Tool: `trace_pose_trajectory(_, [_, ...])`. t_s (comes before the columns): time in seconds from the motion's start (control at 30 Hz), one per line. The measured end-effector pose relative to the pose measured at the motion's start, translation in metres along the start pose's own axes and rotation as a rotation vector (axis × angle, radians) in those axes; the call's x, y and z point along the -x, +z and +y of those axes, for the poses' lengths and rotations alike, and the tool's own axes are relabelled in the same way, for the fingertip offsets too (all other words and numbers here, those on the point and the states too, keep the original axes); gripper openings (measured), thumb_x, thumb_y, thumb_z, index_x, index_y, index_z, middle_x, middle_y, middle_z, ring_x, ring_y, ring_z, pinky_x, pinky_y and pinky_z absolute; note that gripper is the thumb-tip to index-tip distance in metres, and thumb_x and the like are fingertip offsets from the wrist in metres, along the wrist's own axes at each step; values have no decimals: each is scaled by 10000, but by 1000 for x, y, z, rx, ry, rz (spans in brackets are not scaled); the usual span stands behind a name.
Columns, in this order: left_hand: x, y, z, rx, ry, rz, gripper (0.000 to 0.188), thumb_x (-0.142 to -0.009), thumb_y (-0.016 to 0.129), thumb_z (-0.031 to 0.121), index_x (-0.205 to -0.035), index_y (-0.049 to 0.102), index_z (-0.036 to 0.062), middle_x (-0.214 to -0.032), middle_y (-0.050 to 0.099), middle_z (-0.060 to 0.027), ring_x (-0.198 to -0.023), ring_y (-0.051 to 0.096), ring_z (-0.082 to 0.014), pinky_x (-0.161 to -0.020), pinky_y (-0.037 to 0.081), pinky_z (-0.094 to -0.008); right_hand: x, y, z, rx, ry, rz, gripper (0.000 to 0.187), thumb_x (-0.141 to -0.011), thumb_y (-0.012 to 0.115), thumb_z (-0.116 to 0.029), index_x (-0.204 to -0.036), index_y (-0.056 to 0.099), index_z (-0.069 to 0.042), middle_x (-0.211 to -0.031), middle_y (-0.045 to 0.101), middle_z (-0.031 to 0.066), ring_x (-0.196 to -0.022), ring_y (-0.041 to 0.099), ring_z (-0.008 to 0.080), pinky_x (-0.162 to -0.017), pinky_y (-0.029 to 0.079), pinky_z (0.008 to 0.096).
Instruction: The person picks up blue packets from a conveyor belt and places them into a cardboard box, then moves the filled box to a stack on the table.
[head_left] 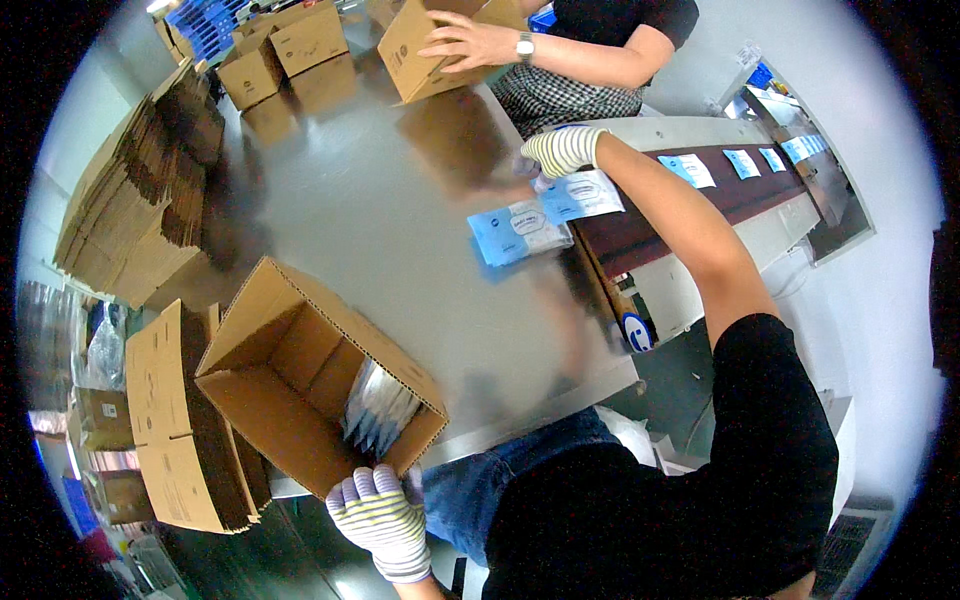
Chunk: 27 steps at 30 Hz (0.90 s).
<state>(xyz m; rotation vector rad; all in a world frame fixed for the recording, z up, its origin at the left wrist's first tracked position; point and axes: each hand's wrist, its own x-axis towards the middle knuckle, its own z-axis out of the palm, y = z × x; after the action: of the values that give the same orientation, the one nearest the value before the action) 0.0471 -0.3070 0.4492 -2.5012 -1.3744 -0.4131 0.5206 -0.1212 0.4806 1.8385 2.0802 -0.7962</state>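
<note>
My left hand (pixel 382 522), in a striped knit glove, curls its fingers over the near rim of an open cardboard box (pixel 265 400). The box lies tilted toward me at the table's edge. Inside it stands a row of several flat blue-and-white packets (pixel 380 408). My right hand (pixel 562 155), gloved alike, is stretched out to the end of the conveyor belt. Its fingers are bent down at the upper left corner of a blue-and-white packet (pixel 585 197); the fingertips are partly hidden. Another such packet (pixel 517 235) lies just beside it on the metal table.
More packets (pixel 742 163) lie along the dark conveyor belt (pixel 640 225) at right. Across the table a person's hand (pixel 470 42) rests on another carton (pixel 415 60). Flattened cardboard (pixel 140 190) is stacked at left, with folded cartons (pixel 180 430) near the box. Open cartons (pixel 308 40) stand at the back.
</note>
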Motion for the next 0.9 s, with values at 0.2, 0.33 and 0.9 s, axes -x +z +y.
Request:
trace_pose_trajectory(0.2, [0,0,0,-24,-7,46,329,-777,646,397,-827,531,93,-794,529,-81,-723,521,-256,-740,415,-413,-37,27,-4,28,-119,-173,540,-722,612,-58,-1253,518,-37,-1164,618,115,-1030,592,251,-886,462,358])
trace_pose_trajectory(0.33, [-2,-2,0,-17,8,63,330,-774,651,404,-821,523,103,-798,533,-76,-724,527,-248,-752,417,-410,-73,75,16,523,-208,-375,485,-737,677,-270,-1151,590,-32,-1123,622,168,-997,597,265,-871,453,373])
trace_pose_trajectory(0.9, [-6,-7,4,8,2,110,308,-718,657,406,-718,483,152,-696,485,-24,-673,516,-206,-698,385,-369,54,226,-129,-1723,-446,435,442,-928,448,-390,-1201,520,-49,-1132,596,87,-1011,593,252,-880,493,432])
